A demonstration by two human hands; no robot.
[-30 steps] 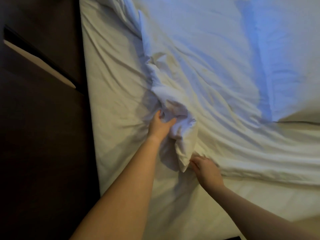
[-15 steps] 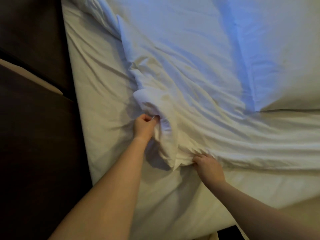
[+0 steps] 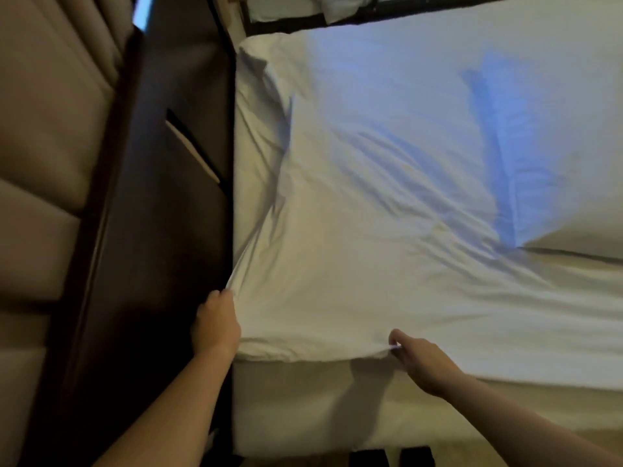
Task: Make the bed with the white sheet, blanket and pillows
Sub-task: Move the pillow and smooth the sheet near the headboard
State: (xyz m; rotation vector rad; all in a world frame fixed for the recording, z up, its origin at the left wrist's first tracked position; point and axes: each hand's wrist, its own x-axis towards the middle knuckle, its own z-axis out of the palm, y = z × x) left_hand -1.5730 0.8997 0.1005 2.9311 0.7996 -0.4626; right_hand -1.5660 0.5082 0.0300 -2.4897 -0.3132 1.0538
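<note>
A white sheet [image 3: 387,203] lies spread across the mattress [image 3: 303,406], with soft creases fanning from its near left corner. My left hand [image 3: 215,326] grips that corner at the bed's left edge, beside the dark panel. My right hand [image 3: 416,362] pinches the sheet's near hem a little to the right, over the mattress side. A second white layer [image 3: 573,146] lies on the right part of the bed with a folded edge. A white pillow [image 3: 340,5] shows beyond the far end of the bed.
A dark wooden panel [image 3: 175,230] runs along the bed's left side. A beige padded wall panel [image 3: 43,163] stands further left. Dark bed legs [image 3: 391,458] show at the bottom edge.
The bunched sheet has been pulled flat toward the bed's left near corner. Both hands moved nearer me, the left out to the bed's edge. The view has widened and shows the bed's far end.
</note>
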